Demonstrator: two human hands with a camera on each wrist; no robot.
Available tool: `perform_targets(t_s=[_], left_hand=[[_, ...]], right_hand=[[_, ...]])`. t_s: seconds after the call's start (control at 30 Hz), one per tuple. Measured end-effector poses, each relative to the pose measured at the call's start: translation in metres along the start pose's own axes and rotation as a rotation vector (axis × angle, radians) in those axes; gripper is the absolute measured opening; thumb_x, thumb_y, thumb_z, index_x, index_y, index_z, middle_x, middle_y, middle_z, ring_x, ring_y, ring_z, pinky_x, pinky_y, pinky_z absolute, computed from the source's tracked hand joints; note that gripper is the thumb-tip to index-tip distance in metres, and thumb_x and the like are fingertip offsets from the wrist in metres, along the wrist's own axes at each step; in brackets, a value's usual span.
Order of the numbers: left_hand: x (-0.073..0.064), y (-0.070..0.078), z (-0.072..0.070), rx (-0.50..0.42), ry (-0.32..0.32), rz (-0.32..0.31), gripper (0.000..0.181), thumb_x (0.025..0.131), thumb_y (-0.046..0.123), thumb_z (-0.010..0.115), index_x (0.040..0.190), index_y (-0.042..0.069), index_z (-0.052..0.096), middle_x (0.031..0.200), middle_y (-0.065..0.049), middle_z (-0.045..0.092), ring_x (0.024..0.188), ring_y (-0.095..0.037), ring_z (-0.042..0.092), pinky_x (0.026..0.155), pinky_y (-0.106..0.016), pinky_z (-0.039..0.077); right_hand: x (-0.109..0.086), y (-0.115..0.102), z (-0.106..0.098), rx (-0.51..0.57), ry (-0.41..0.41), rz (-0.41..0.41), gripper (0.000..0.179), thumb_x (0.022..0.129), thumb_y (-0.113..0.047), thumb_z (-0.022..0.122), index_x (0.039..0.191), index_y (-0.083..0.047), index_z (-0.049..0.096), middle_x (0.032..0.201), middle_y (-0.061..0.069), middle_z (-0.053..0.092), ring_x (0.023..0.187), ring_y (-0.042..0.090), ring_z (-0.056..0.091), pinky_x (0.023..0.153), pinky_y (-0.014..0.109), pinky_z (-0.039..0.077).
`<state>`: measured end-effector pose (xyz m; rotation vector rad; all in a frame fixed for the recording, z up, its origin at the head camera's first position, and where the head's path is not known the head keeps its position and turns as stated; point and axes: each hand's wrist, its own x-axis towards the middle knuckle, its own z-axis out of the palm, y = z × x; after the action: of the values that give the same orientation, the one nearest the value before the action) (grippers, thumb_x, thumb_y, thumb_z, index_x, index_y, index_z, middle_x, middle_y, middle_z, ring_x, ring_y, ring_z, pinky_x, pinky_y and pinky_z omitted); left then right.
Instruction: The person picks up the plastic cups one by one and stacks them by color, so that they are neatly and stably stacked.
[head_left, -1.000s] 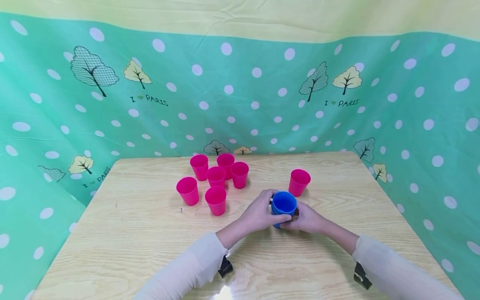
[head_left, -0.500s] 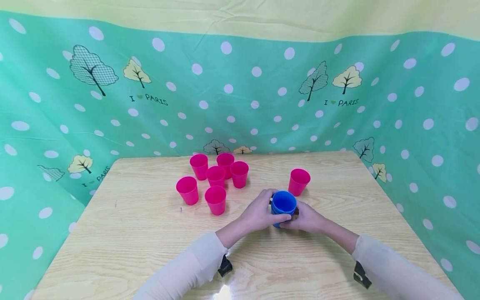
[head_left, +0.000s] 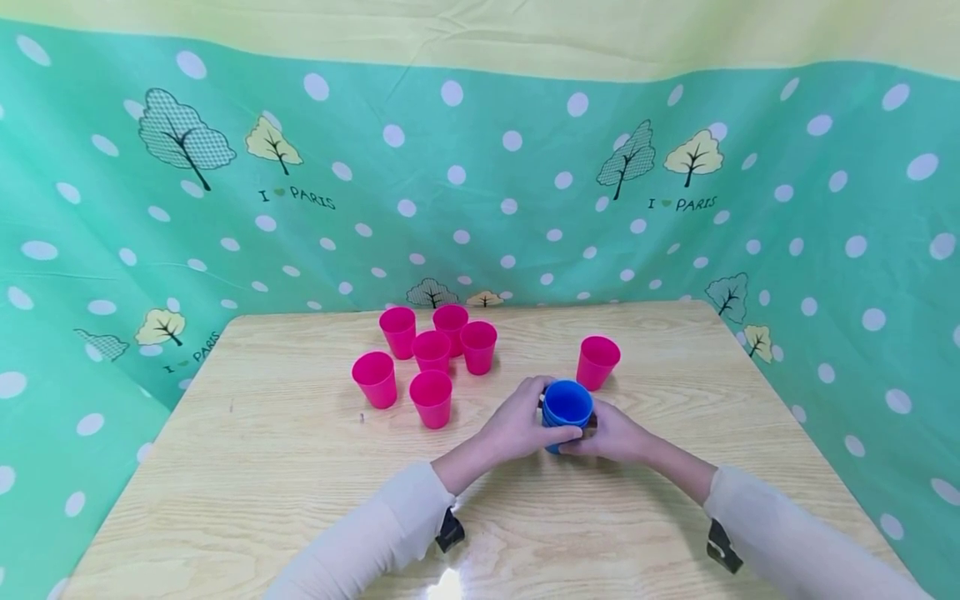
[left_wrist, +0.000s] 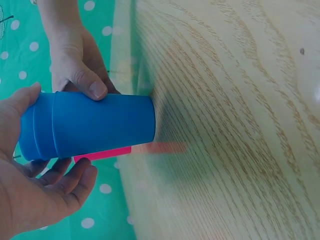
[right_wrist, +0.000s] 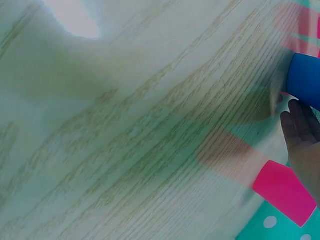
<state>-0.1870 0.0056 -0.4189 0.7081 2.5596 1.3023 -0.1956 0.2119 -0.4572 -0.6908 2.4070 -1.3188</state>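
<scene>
A stack of nested blue plastic cups [head_left: 567, 406] stands upright on the table, right of the middle. In the left wrist view, more than one rim shows near the top of the blue cups [left_wrist: 100, 122]. My left hand [head_left: 517, 427] grips the stack around its upper rims from the left, thumb across the near side. My right hand [head_left: 617, 435] holds it from the right, lower down, its thumb along the cup wall in the left wrist view. A single pink cup [head_left: 598, 364] stands just behind the stack, mouth up.
Several pink cups [head_left: 431, 400] stand mouth up in a loose group left of the hands. The wooden table [head_left: 247, 467] ends at the back against a green dotted curtain [head_left: 480, 200], which also hangs along both sides. A light glare lies at the table's front.
</scene>
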Motion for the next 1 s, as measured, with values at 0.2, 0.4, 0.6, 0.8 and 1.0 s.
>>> perform_targets(t_s=[0.2,0.4,0.6,0.8,1.0], left_hand=[[-0.001,-0.002,0.000,-0.013,-0.002,-0.030,0.073,0.076,0.047,0.073,0.134,0.016,0.041,0.125,0.001,0.053,0.112,-0.016,0.054,0.092,-0.032,0.048],[-0.002,-0.002,-0.002,-0.016,0.009,-0.022,0.071,0.077,0.045,0.073,0.132,0.014,0.043,0.125,-0.001,0.053,0.110,-0.017,0.054,0.091,-0.031,0.048],[-0.004,-0.003,-0.005,-0.021,0.016,-0.001,0.066,0.078,0.042,0.073,0.131,0.014,0.044,0.124,-0.001,0.054,0.110,-0.020,0.054,0.089,-0.030,0.048],[-0.008,-0.004,-0.009,-0.018,0.019,-0.013,0.066,0.080,0.041,0.072,0.132,0.012,0.043,0.126,-0.004,0.053,0.111,-0.025,0.055,0.090,-0.032,0.049],[-0.012,-0.006,-0.014,-0.045,0.015,-0.051,0.066,0.080,0.040,0.072,0.134,0.014,0.043,0.126,-0.005,0.053,0.113,-0.025,0.056,0.088,-0.032,0.051]], right_hand=[[0.001,0.001,0.000,-0.006,0.003,0.005,0.067,0.078,-0.024,0.076,0.134,-0.009,0.042,0.127,0.011,0.055,0.117,0.031,0.054,0.095,0.043,0.048],[0.000,0.000,0.001,0.000,0.011,0.005,0.068,0.077,-0.024,0.077,0.133,-0.008,0.042,0.126,0.011,0.056,0.116,0.031,0.054,0.095,0.042,0.048],[0.000,0.000,0.001,-0.001,0.013,0.007,0.069,0.077,-0.023,0.077,0.134,-0.007,0.042,0.127,0.013,0.055,0.117,0.033,0.053,0.096,0.047,0.047],[0.000,0.001,0.001,0.006,0.009,0.034,0.070,0.077,-0.024,0.077,0.134,-0.009,0.041,0.127,0.013,0.055,0.118,0.034,0.051,0.096,0.049,0.046],[0.000,0.002,0.001,-0.015,0.016,0.047,0.070,0.076,-0.025,0.078,0.133,-0.009,0.043,0.125,0.012,0.056,0.117,0.033,0.053,0.095,0.050,0.046]])
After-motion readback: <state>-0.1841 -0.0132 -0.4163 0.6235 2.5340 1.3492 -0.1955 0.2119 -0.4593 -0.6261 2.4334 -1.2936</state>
